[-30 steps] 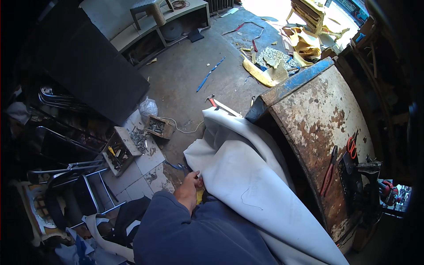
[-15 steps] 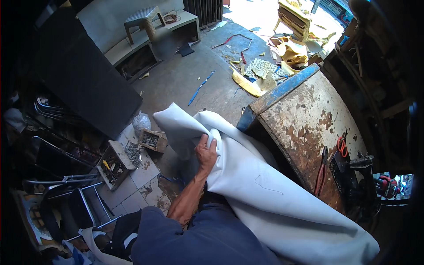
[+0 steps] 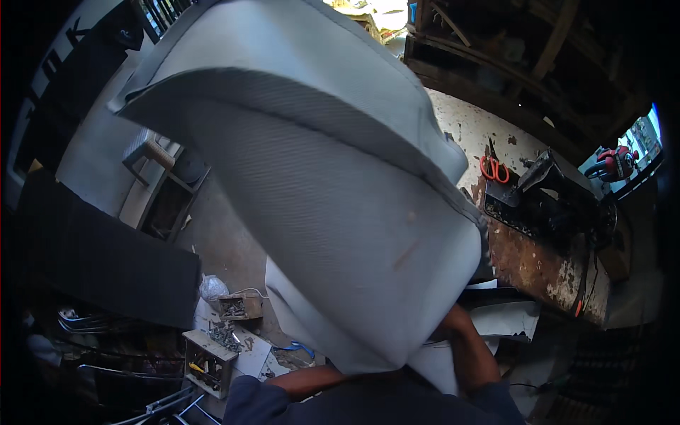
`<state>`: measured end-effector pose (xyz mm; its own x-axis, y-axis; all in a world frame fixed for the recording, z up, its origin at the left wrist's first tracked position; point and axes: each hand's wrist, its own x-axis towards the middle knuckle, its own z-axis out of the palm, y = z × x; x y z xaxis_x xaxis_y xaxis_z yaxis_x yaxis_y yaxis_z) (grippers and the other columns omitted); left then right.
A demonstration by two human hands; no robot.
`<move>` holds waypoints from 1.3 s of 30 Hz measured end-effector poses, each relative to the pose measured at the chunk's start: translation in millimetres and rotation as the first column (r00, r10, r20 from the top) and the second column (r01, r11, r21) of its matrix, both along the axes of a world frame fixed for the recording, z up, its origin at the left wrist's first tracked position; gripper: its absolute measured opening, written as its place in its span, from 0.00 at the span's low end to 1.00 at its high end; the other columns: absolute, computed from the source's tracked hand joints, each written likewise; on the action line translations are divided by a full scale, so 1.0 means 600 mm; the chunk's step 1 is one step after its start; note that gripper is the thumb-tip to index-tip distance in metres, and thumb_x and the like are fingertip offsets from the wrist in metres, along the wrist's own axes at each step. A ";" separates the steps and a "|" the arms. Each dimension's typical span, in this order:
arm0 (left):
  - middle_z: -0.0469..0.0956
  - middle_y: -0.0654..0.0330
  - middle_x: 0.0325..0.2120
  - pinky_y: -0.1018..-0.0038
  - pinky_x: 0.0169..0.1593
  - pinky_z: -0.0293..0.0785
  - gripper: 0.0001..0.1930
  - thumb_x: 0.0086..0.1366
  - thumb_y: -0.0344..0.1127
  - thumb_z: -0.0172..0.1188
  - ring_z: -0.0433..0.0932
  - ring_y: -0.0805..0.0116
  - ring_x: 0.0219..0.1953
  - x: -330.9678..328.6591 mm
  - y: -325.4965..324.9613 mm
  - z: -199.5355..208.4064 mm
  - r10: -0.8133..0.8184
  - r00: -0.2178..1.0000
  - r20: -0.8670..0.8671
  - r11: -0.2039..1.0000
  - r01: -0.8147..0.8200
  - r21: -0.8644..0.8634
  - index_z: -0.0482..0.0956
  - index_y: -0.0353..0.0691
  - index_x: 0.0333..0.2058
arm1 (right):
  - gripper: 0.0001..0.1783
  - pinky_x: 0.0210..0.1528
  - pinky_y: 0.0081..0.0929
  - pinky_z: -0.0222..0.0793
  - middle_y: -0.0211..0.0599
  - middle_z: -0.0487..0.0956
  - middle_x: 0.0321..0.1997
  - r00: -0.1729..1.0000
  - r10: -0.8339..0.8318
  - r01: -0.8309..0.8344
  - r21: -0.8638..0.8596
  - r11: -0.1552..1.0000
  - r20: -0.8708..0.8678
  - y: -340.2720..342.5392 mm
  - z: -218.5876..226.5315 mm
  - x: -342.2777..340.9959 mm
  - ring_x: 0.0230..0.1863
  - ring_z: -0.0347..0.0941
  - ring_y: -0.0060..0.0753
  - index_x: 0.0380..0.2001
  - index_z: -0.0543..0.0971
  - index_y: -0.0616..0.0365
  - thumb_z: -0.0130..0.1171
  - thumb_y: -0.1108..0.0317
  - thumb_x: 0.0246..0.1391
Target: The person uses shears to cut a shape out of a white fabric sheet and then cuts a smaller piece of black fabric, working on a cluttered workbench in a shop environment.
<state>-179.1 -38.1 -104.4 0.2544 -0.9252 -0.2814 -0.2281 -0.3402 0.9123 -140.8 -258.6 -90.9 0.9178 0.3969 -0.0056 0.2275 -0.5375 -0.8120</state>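
Note:
A large pale grey and white vinyl cover (image 3: 340, 191) with stitched seams is raised in front of me and fills the middle of the head view. Its ribbed underside faces me, and one edge reaches up to the far left. My left forearm (image 3: 304, 381) runs in under its lower edge, where the material hides the hand. On the other side my right hand (image 3: 451, 320) is at the cover's lower right edge, mostly behind it; its fingers do not show.
On the worn workbench (image 3: 524, 262) at right are orange-handled scissors (image 3: 494, 168) and a black sewing machine (image 3: 556, 184). A wooden box of tools (image 3: 209, 365) and a box of metal hardware (image 3: 239, 307) stand on the lower left. A stool (image 3: 147, 152) is beyond, near a dark panel (image 3: 106, 248).
The cover has been lifted and spread, turning its underside toward me. My left hand, earlier gripping a fold, is now hidden; my right arm has come into view. The view has shifted.

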 end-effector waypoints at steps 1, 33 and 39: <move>0.78 0.43 0.58 0.58 0.62 0.75 0.26 0.72 0.34 0.56 0.78 0.47 0.60 0.012 0.004 0.050 -0.125 0.988 -0.092 0.988 0.132 0.074 0.71 0.40 0.67 | 0.20 0.61 0.49 0.73 0.55 0.83 0.54 0.999 -0.030 0.031 -0.056 0.998 0.014 0.003 -0.045 -0.019 0.54 0.80 0.58 0.54 0.83 0.59 0.62 0.61 0.62; 0.78 0.66 0.40 0.48 0.67 0.55 0.12 0.51 0.40 0.71 0.73 0.59 0.58 0.192 -0.056 0.118 0.468 0.182 0.865 0.879 -0.201 -0.433 0.90 0.60 0.37 | 0.16 0.55 0.45 0.77 0.61 0.82 0.47 0.998 -0.054 0.057 0.089 0.994 -0.035 0.077 -0.057 0.030 0.53 0.81 0.58 0.49 0.79 0.67 0.62 0.71 0.59; 0.80 0.65 0.42 0.52 0.62 0.65 0.11 0.50 0.35 0.75 0.72 0.55 0.60 0.175 0.011 0.097 0.563 0.087 0.822 0.809 -0.262 -0.527 0.91 0.58 0.34 | 0.13 0.51 0.50 0.78 0.54 0.86 0.42 0.993 -0.114 0.112 0.247 0.963 -0.008 0.077 -0.057 0.036 0.46 0.83 0.59 0.46 0.85 0.59 0.64 0.65 0.60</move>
<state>-74.0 -31.4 -46.1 0.5352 -0.5571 0.6350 -0.8075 -0.5581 0.1909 -119.1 -212.5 -125.0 0.9565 0.2791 0.0847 0.1818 -0.3434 -0.9214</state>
